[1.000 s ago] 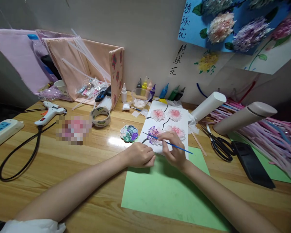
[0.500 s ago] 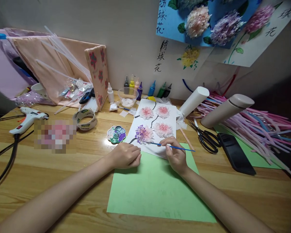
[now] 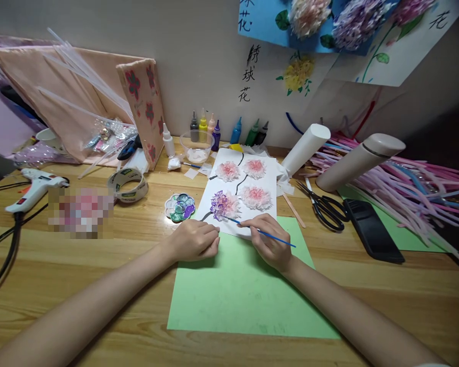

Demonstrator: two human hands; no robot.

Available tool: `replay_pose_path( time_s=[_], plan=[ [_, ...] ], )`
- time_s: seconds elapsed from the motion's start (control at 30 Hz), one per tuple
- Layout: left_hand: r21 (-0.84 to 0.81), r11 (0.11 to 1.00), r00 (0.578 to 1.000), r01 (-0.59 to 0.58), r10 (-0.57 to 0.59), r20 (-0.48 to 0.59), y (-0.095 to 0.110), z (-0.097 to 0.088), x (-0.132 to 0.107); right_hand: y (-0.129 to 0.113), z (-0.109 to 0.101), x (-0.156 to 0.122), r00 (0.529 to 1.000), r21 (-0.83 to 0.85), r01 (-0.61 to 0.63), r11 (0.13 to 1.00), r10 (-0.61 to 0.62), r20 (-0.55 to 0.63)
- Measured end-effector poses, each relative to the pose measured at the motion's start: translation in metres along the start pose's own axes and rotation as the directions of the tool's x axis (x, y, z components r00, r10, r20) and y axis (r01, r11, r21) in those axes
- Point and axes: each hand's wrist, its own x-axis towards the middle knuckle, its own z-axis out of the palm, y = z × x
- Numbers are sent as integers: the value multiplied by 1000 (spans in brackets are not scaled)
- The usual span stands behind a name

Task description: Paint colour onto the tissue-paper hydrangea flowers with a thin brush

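Note:
My right hand (image 3: pixel 270 242) pinches a thin blue paintbrush (image 3: pixel 275 238), its tip touching the lower edge of a purple-tinted paper flower (image 3: pixel 222 204) on a white sheet (image 3: pixel 270 173). Three pink paper flowers (image 3: pixel 255 197) sit on the same sheet. My left hand (image 3: pixel 195 239) rests curled with its fingers pressed on the sheet's lower left edge, above a green paper (image 3: pixel 237 290). A small flower-shaped paint palette (image 3: pixel 180 207) lies just left of the sheet.
Paint bottles (image 3: pixel 214 133) and a clear bowl (image 3: pixel 197 146) stand by the wall. A tape roll (image 3: pixel 127 184) and glue gun (image 3: pixel 32 186) lie left. Scissors (image 3: pixel 323 208), a black phone (image 3: pixel 373 230), two white cylinders (image 3: pixel 361 160) and pink strips (image 3: pixel 416 188) lie right.
The view shifted right and down. My right hand lowered the brush from across the purple flower to its lower edge. My left hand stayed on the sheet.

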Motion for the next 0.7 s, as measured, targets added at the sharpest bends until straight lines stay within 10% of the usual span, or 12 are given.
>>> replay_pose_path(
  time_s=[0.7],
  plan=[
    [-1,1000,1000,-5,5,-10,0,0,1,0,2,0,997,-8,83,997,-83,2]
  ],
)
